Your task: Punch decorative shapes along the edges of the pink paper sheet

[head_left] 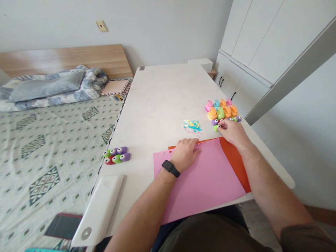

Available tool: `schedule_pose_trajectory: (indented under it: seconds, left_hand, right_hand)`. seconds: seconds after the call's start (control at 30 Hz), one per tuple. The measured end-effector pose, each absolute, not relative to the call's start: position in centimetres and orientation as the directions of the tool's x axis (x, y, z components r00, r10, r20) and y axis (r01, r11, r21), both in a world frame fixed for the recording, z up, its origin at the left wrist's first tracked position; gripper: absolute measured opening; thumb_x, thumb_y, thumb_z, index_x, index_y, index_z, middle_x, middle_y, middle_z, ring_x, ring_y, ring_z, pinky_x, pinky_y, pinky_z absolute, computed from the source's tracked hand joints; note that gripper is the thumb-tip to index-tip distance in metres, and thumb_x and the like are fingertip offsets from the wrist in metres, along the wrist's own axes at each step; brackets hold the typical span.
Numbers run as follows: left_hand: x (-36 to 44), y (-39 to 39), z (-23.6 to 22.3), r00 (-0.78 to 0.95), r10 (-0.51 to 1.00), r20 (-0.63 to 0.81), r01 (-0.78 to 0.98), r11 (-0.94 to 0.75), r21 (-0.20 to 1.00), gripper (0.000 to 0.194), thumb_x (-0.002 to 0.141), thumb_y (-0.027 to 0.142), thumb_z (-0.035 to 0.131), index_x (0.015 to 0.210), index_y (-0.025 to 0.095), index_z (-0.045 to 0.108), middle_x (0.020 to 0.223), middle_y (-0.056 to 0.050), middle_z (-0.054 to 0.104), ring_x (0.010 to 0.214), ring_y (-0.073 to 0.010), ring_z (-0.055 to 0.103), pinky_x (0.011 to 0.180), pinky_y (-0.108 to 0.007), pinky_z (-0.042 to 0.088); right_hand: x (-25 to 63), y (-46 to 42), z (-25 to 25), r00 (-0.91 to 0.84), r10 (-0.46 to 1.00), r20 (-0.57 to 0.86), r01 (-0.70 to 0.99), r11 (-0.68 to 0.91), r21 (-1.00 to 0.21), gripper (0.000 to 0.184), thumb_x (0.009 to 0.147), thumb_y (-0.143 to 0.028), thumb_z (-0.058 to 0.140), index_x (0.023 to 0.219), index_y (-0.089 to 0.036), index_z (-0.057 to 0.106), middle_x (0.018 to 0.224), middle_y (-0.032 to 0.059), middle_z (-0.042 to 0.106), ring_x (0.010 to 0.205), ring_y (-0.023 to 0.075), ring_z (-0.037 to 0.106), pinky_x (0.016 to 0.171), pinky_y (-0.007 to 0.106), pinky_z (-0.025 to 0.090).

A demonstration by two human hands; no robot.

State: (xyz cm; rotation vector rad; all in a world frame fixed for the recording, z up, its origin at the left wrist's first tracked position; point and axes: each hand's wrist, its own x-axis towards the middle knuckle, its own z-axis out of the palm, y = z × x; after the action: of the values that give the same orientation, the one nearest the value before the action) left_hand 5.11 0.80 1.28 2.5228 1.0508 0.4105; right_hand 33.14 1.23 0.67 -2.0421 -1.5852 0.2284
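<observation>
A small green paper punch (216, 128) sits right of centre in the frame, on the white tabletop (160, 101), with the right hand (232, 133) closing its grip on it, fingertips pinching the punch. Just above it lies a cluster of orange, green, pink and blue punches (222, 109); to its left, a scatter of confetti cutouts (192, 125). The left hand (185, 152), wearing a black wristband (170, 168), rests flat with a released grip on a pink paper sheet (204, 178) overlapping an orange sheet (235, 159). Four more punches (117, 155) sit at the tabletop's left edge, beside a bed (49, 140).
</observation>
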Motion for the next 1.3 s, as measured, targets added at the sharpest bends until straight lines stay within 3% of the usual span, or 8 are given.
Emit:
schedule_pose_trajectory:
  seconds: [0.13,0.27,0.4,0.5,0.7,0.97,1.13,1.3]
  left_hand:
    - [5.1,0.8,1.1,0.676,0.722,0.146,0.611,-0.66,0.436,0.036,0.095,0.032,0.065,0.128,0.018,0.061,0.117,-0.009,0.074,0.111,-0.0275,0.067,0.101,-0.043,0.05]
    - [5.1,0.8,0.9,0.676,0.719,0.159,0.613,-0.669,0.42,0.037,0.095,0.033,0.066,0.128,0.018,0.061,0.115,-0.008,0.074,0.109,-0.0283,0.067,0.099,-0.044,0.05]
    - [5.0,0.8,0.9,0.678,0.718,0.157,0.613,-0.671,0.417,0.037,0.095,0.034,0.066,0.129,0.019,0.061,0.116,-0.008,0.074,0.109,-0.028,0.067,0.099,-0.043,0.05]
    - [5.0,0.8,1.1,0.682,0.715,0.153,0.612,-0.673,0.416,0.038,0.095,0.033,0.065,0.129,0.018,0.06,0.116,-0.009,0.074,0.109,-0.0277,0.066,0.099,-0.043,0.05]
    - [5.0,0.7,1.5,0.682,0.719,0.137,0.622,-0.667,0.41,0.036,0.096,0.033,0.064,0.128,0.018,0.061,0.114,-0.009,0.074,0.108,-0.0282,0.067,0.098,-0.043,0.05]
    - [5.0,0.6,1.6,0.679,0.725,0.118,0.631,-0.658,0.411,0.035,0.096,0.033,0.064,0.128,0.02,0.06,0.115,-0.009,0.074,0.109,-0.028,0.067,0.098,-0.043,0.05]
    - [5.0,0.6,1.5,0.683,0.72,0.122,0.625,-0.662,0.413,0.036,0.096,0.033,0.064,0.129,0.019,0.061,0.116,-0.01,0.074,0.11,-0.0278,0.067,0.1,-0.043,0.05]
    - [5.0,0.6,1.5,0.685,0.717,0.125,0.622,-0.666,0.411,0.037,0.096,0.032,0.064,0.129,0.018,0.061,0.115,-0.01,0.074,0.11,-0.0279,0.067,0.1,-0.043,0.05]
  right_hand:
    - [33.0,1.1,1.0,0.299,0.923,0.242,0.85,-0.142,-0.508,0.028,0.08,-0.027,0.072,0.108,-0.021,0.073,0.104,0.0061,0.079,0.088,0.023,0.073,0.082,0.037,0.054]
    - [32.6,0.7,1.6,0.178,0.921,0.346,0.924,-0.036,-0.38,0.02,0.08,-0.022,0.068,0.097,-0.02,0.077,0.101,0.0078,0.073,0.087,0.0224,0.069,0.08,0.035,0.052]
    - [31.9,0.2,2.0,0.024,0.977,0.213,0.979,0.021,-0.204,0.024,0.08,-0.017,0.062,0.093,-0.022,0.082,0.098,0.0087,0.07,0.087,0.0241,0.065,0.074,0.035,0.047]
    - [31.6,0.0,2.2,-0.002,0.993,0.121,0.989,0.02,-0.148,0.028,0.081,-0.015,0.059,0.094,-0.023,0.083,0.098,0.0089,0.071,0.085,0.0233,0.064,0.073,0.034,0.045]
    - [31.3,0.2,1.9,-0.044,0.994,0.099,0.985,0.059,-0.16,0.029,0.089,-0.017,0.054,0.09,-0.022,0.082,0.094,0.0096,0.07,0.084,0.0228,0.064,0.073,0.033,0.045]
    - [27.7,0.2,1.6,-0.165,0.969,0.182,0.968,0.194,-0.159,0.037,0.093,-0.014,0.051,0.119,-0.02,0.076,0.098,0.0118,0.068,0.093,0.0261,0.062,0.086,0.036,0.049]
    - [28.6,0.4,1.5,-0.067,0.944,0.324,0.969,0.138,-0.203,0.04,0.091,-0.013,0.051,0.122,-0.014,0.075,0.112,0.0161,0.066,0.107,0.0301,0.061,0.097,0.039,0.049]
    - [29.3,0.3,1.2,-0.045,0.936,0.35,0.965,0.132,-0.228,0.037,0.09,-0.012,0.052,0.117,-0.012,0.076,0.111,0.0163,0.067,0.108,0.0309,0.062,0.099,0.041,0.048]
